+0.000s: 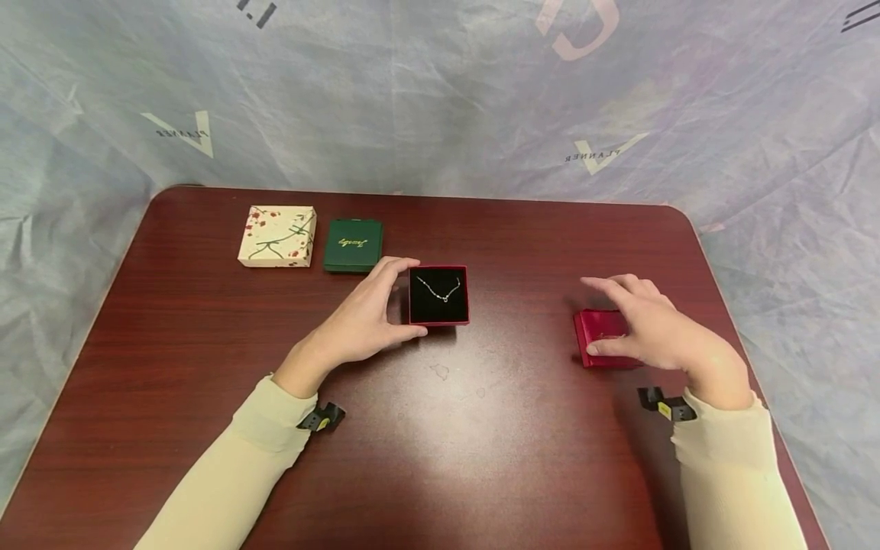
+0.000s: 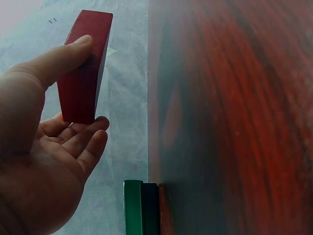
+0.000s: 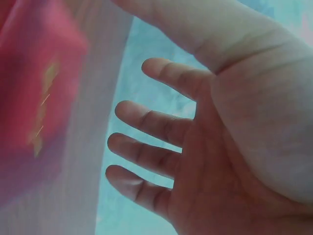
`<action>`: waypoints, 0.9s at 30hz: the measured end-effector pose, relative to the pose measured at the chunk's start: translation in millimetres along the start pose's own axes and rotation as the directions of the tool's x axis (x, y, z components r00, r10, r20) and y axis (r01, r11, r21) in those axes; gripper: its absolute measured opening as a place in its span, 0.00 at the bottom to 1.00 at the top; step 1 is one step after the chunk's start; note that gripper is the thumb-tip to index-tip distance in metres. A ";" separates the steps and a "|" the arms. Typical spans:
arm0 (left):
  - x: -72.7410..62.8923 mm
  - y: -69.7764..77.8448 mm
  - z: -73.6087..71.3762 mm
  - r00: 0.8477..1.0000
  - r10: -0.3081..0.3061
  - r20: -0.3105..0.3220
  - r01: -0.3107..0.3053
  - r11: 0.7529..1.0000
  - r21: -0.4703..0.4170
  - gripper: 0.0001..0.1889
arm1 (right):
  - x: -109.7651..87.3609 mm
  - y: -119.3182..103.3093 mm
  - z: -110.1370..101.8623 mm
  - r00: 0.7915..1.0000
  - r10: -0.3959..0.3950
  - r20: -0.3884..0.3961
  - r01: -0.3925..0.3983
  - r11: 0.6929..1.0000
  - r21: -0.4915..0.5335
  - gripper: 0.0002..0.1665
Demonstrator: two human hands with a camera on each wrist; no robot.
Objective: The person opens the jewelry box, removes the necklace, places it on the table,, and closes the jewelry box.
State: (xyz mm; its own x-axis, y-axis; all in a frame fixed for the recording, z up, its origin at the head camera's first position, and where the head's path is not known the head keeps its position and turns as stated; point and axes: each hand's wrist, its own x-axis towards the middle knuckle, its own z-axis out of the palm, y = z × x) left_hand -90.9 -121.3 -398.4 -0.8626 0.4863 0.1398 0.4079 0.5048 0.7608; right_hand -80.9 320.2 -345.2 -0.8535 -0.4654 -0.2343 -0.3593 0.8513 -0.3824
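Note:
My left hand (image 1: pixel 364 317) holds a small open red box (image 1: pixel 468 296) by its edges, thumb on the near side and fingers on the far side. Inside it, a fine silver-coloured necklace (image 1: pixel 444 298) lies on a black pad. The left wrist view shows the box's red side (image 2: pixel 80 93) between thumb and fingers, lifted off the table. Over at the right, a red box lid (image 1: pixel 596 325) with gold lettering lies on the table. My right hand (image 1: pixel 653 328) hovers over it, fingers spread and extended, partly hiding it. Contact between them cannot be told.
A cream floral box (image 1: pixel 278 237) and a closed green box (image 1: pixel 353 246) with gold script stand at the back left of the dark red wooden table (image 1: pixel 481 451). A grey printed cloth (image 1: pixel 412 99) hangs behind the table's far edge.

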 end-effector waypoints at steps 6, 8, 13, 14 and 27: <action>-0.3 1.5 0.9 1.000 0.000 -0.002 0.000 1.000 0.005 0.50 | 16.5 -29.1 -3.5 0.987 -0.140 -0.079 0.142 0.990 0.009 0.42; -0.3 1.4 1.2 1.000 -0.002 -0.002 0.002 1.000 0.007 0.50 | 23.1 -36.9 -1.7 0.980 -0.173 -0.098 0.175 0.985 0.010 0.37; -0.3 2.3 1.7 1.000 -0.014 0.006 0.014 1.000 0.014 0.50 | 37.4 -50.3 5.1 0.962 -0.232 -0.144 0.236 0.972 0.012 0.29; -0.3 2.7 1.8 1.000 -0.015 0.007 0.015 1.000 0.016 0.50 | 39.9 -52.2 6.5 0.957 -0.244 -0.155 0.248 0.969 0.012 0.28; -4.0 3.0 5.3 0.999 -0.027 0.033 0.026 0.999 0.040 0.49 | 57.9 -70.1 12.9 0.940 -0.285 -0.188 0.291 0.957 0.002 0.25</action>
State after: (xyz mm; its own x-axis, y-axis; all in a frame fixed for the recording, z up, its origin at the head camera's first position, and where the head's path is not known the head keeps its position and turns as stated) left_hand -84.6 -118.0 -400.0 -0.8630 0.4955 0.0982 0.3970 0.5450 0.7385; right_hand -100.3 230.5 -343.5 -0.7705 -0.6349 0.0565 -0.5913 0.6788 -0.4354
